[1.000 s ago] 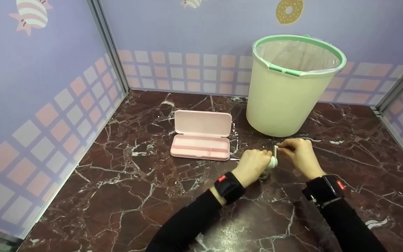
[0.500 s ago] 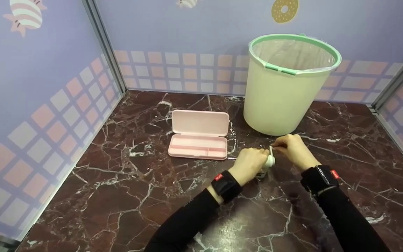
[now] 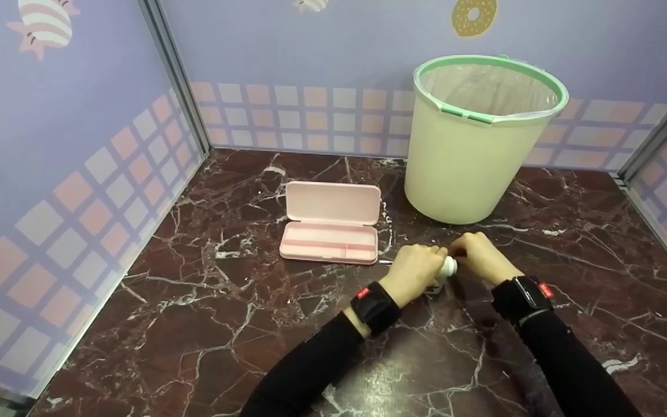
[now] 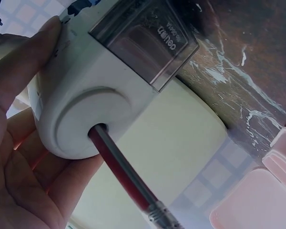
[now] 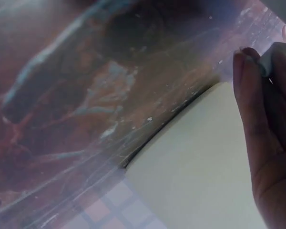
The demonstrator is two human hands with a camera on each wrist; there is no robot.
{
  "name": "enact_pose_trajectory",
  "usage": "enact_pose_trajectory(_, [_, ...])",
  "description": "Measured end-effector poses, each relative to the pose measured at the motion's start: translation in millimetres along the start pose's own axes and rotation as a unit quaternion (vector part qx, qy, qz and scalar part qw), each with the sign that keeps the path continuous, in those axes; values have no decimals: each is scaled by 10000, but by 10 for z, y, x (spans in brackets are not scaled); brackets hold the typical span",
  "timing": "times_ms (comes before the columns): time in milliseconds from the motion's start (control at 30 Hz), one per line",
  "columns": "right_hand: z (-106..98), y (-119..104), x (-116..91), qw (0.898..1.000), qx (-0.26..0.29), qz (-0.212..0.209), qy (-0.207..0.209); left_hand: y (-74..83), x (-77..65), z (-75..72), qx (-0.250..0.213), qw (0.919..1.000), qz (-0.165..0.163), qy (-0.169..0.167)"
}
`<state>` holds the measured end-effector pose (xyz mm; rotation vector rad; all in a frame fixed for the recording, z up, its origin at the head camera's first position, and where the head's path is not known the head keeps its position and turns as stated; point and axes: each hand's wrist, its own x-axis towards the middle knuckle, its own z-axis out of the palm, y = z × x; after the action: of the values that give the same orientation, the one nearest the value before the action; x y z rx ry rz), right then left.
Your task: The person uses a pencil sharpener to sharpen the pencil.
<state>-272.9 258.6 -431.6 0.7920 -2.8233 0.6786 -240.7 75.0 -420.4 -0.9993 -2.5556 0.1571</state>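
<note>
My left hand [image 3: 417, 271] grips a white crank pencil sharpener [image 4: 86, 95] with a clear shavings drawer [image 4: 143, 40]. In the left wrist view its fingers and thumb wrap the body. A red and dark striped pencil [image 4: 124, 169] sticks out of the sharpener's round hole, its metal ferrule toward the camera. My right hand [image 3: 482, 258] is at the sharpener's far end, where its fingertips pinch the pale crank handle [image 5: 269, 62] in the right wrist view. From the head, the left hand hides most of the sharpener, and the crank is hidden by the right hand.
An open pink pencil case [image 3: 329, 243] with compartments lies left of the hands, lid raised. Behind them stands a tall pale green bin [image 3: 461, 168] with a green rim and plastic liner. Patterned panels [image 3: 310, 75] border the dark marbled table [image 3: 206, 324] at the back and sides.
The right hand has gone round with the crank, from above the sharpener's end to lower and nearer it. The left hand stays around the sharpener; the head view shifted slightly.
</note>
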Motion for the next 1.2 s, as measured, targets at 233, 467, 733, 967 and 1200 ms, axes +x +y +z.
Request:
enact_pose_trajectory(233, [20, -14, -53, 9978, 342, 35, -558, 1, -12, 3, -69, 10000, -16, -25])
enact_pose_trajectory(467, [44, -55, -128, 9980, 377, 68, -507, 4, -5, -4, -36, 9997, -147, -182])
enact_pose_trajectory(733, [58, -63, -216, 9943, 749, 50, -756, 42, -22, -2, -112, 9991, -361, -204])
enact_pose_trajectory(967, [34, -50, -278, 9920, 804, -106, -963, 55, -25, -6, -117, 9988, -444, -182])
enact_pose_trajectory(1200, [-60, -126, -362, 9864, 1055, -303, -1221, 61, -9, -14, -144, 9987, -470, -108])
